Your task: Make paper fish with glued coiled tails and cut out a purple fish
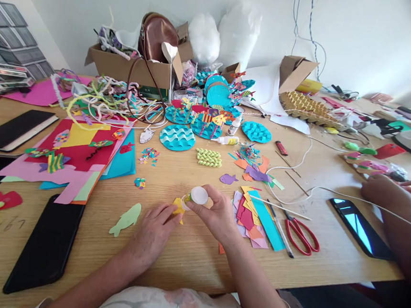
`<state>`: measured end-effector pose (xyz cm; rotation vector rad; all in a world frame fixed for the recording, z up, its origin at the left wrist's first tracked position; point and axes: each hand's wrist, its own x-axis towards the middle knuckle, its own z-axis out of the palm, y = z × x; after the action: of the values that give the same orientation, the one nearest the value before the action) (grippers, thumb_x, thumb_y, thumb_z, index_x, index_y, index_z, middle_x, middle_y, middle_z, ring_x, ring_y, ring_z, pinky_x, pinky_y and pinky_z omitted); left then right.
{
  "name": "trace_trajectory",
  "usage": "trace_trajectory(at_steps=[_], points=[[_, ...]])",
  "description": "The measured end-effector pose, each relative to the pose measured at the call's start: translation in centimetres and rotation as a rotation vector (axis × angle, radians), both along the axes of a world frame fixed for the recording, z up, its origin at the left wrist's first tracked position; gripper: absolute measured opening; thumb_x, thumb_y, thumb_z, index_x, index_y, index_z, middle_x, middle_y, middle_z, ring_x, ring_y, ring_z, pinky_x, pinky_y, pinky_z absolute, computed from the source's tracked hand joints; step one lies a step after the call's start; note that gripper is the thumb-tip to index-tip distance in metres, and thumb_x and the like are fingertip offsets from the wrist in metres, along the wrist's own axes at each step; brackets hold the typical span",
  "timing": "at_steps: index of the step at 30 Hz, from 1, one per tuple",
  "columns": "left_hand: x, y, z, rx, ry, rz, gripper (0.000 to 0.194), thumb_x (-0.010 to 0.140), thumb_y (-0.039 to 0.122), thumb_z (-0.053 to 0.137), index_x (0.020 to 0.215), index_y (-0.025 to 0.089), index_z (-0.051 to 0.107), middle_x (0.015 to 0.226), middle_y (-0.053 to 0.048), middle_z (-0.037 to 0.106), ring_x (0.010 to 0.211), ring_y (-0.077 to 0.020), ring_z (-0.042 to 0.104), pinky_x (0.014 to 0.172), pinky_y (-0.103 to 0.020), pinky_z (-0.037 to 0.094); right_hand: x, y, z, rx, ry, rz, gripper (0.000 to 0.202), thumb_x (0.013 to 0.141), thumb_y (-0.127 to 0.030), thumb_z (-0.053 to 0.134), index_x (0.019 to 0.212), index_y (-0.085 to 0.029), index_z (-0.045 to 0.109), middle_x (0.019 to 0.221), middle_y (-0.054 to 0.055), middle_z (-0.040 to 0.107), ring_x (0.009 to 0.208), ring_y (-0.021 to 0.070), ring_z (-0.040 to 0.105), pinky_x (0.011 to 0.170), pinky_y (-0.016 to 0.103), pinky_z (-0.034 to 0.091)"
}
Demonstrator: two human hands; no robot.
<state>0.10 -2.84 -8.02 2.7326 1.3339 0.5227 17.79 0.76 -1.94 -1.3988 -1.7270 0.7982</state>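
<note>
My right hand [218, 210] is closed around a small glue bottle [195, 197], tipped so its pale round base faces me and its nozzle end points down to the left. Under it lies a yellow paper cutout [178, 209], probably fish-shaped, pinned at its left side by the fingertips of my left hand [156, 226]. Part of the cutout is hidden by my fingers and the bottle. Just left of that hand rests a light green paper fish [126, 220]. A purple paper fish [228, 179] lies beyond my right hand.
Paper strips [248, 215], a pen [284, 235] and red-handled scissors [302, 235] lie to the right. Black phones [44, 245] flank both sides. Blue decorated discs [177, 138] stand further back. A white cable [360, 197] crosses toward another person's arm [384, 203].
</note>
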Motion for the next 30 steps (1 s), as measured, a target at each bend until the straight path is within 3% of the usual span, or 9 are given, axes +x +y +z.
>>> trace_trajectory(at_steps=[12, 19, 30], points=[[-0.01, -0.07, 0.06, -0.005, -0.027, 0.018, 0.029, 0.086, 0.01, 0.045, 0.106, 0.023, 0.061, 0.113, -0.006, 0.06, 0.103, -0.0219, 0.05, 0.081, -0.037, 0.048, 0.16, -0.36, 0.21, 0.005, -0.035, 0.053, 0.017, 0.072, -0.032, 0.066, 0.073, -0.019, 0.055, 0.068, -0.003, 0.058, 0.064, 0.0125, 0.051, 0.058, 0.022, 0.036], [0.02, -0.15, -0.34, -0.014, -0.055, 0.029, 0.03, 0.084, 0.008, 0.046, 0.105, 0.023, 0.06, 0.112, -0.005, 0.06, 0.104, -0.0224, 0.049, 0.083, -0.038, 0.047, -0.02, 0.06, -0.05, 0.059, -0.029, -0.027, 0.022, 0.071, -0.035, 0.066, 0.065, -0.02, 0.052, 0.064, -0.002, 0.054, 0.064, 0.0139, 0.049, 0.058, 0.024, 0.035], [0.04, -0.17, -0.19, -0.003, -0.023, 0.023, 0.032, 0.082, 0.004, 0.047, 0.106, 0.021, 0.06, 0.114, -0.005, 0.06, 0.104, -0.023, 0.049, 0.084, -0.039, 0.047, -0.4, 0.54, -0.04, 0.049, -0.022, 0.015, 0.025, 0.073, -0.038, 0.063, 0.06, -0.019, 0.052, 0.061, -0.001, 0.054, 0.061, 0.0146, 0.05, 0.057, 0.025, 0.035]])
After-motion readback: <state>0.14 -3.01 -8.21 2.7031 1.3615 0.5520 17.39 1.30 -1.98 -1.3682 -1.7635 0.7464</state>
